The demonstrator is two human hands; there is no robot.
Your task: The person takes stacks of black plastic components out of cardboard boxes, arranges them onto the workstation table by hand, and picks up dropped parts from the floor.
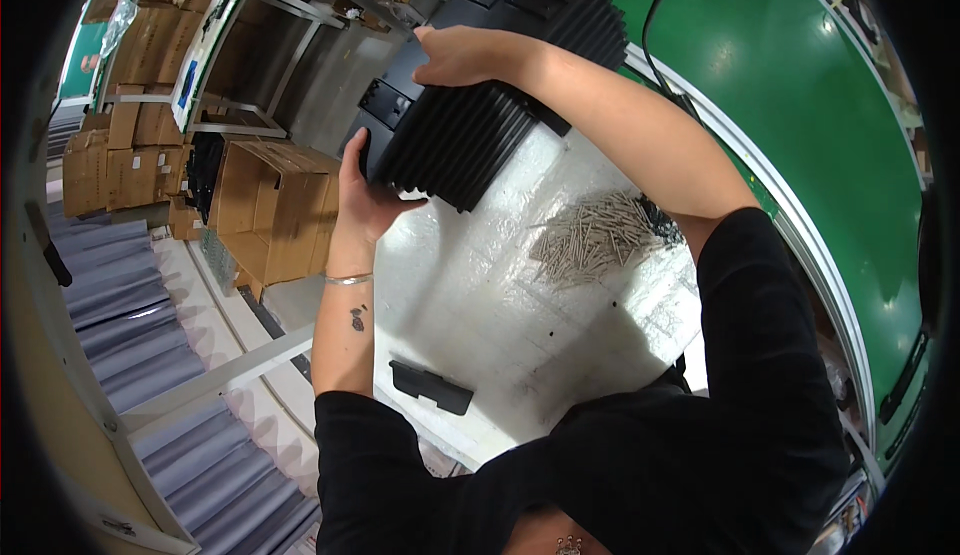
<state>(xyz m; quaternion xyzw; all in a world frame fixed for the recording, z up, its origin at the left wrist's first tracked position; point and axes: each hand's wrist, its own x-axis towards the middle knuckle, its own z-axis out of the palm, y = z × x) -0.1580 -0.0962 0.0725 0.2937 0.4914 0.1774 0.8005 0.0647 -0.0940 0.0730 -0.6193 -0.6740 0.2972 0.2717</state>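
Dark ribbed plastic pieces [455, 145], pressed side by side in a block, stand at the far side of the white table [470, 295]. My left hand [368, 198] grips the block's near left end, thumb and fingers on either side of its corner. Reaching across from the right, my right hand [460, 57] is bent over the block's upper face, its fingertips at the far edge. More black ribbed pieces [560, 5] show beyond my right forearm, which hides part of the row; I cannot tell whether it is one continuous block.
A loose black plastic plate [432, 387] lies near the table's front edge. A heap of thin greyish rods [595, 238] lies on the right. An open cardboard box [275, 210] stands left, stacked cartons [130, 165] behind it. A green surface [800, 105] runs along the right.
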